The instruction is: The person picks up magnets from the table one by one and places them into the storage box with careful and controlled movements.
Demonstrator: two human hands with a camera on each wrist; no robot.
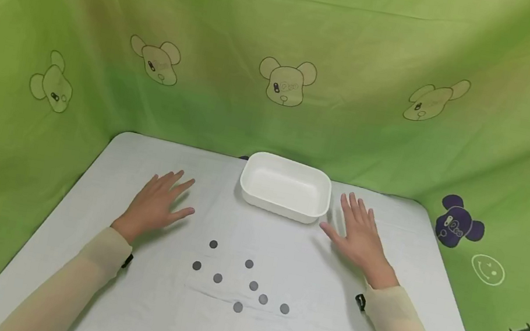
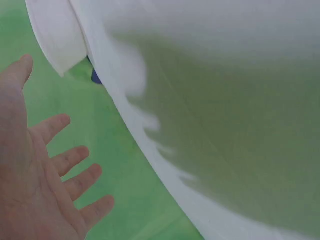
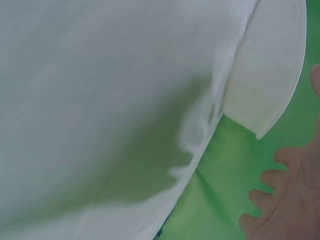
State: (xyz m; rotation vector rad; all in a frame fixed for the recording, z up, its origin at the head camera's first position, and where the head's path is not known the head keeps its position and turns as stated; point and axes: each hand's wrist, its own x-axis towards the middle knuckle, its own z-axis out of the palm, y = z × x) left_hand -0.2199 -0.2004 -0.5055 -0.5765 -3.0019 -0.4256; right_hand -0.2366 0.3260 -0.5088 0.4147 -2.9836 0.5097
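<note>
My left hand hovers over the left half of the table, fingers spread, holding nothing. The right hand, also spread and bare, is just right of a white rectangular tub, its thumb near the tub's corner. Several small dark grey discs lie scattered on the white cloth in front of the tub, between the two forearms. In the left wrist view the left palm faces inward with the tub beyond it. The right wrist view has the right fingers below the tub's end.
A white cloth covers the table, whose far edge runs just behind the tub. Green curtains printed with bear heads hang at the back and both sides. Dark bands show at the cuffs of both sleeves.
</note>
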